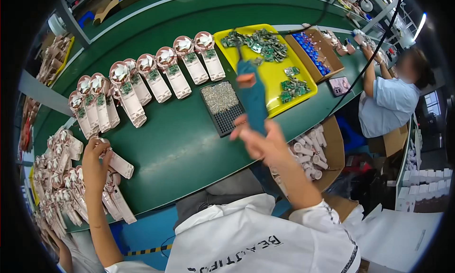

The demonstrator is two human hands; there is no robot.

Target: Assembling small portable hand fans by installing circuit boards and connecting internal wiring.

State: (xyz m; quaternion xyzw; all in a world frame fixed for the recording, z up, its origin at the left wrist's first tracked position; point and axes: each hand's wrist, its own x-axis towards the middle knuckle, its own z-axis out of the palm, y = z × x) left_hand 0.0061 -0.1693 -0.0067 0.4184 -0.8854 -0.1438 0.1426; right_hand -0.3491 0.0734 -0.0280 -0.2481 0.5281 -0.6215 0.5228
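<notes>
At the left, my left hand point(97, 159) is closed on a pale pink handheld-fan half point(122, 166), whose flat handle points right. Several like it crowd the table beside my forearm. My right hand point(265, 142), smeared by motion, grips the lower end of a teal electric screwdriver point(255, 95) with an orange patch. The tool stands over the edge of a yellow tray point(310, 96). Just left of it lies a black perforated screw tray point(223, 126), partly filled with small metal screws point(220, 98). A row of open fan halves point(158, 85) with white blades and green circuit boards spans the table's far side.
Green circuit boards point(270, 45) lie in the yellow tray. Beside it stand a carton of blue parts point(308, 52) and a phone point(340, 85). A box of pale tubular parts point(310, 152) sits below the table's right edge. A co-worker point(391, 92) works at the right. A black cable point(362, 85) hangs there.
</notes>
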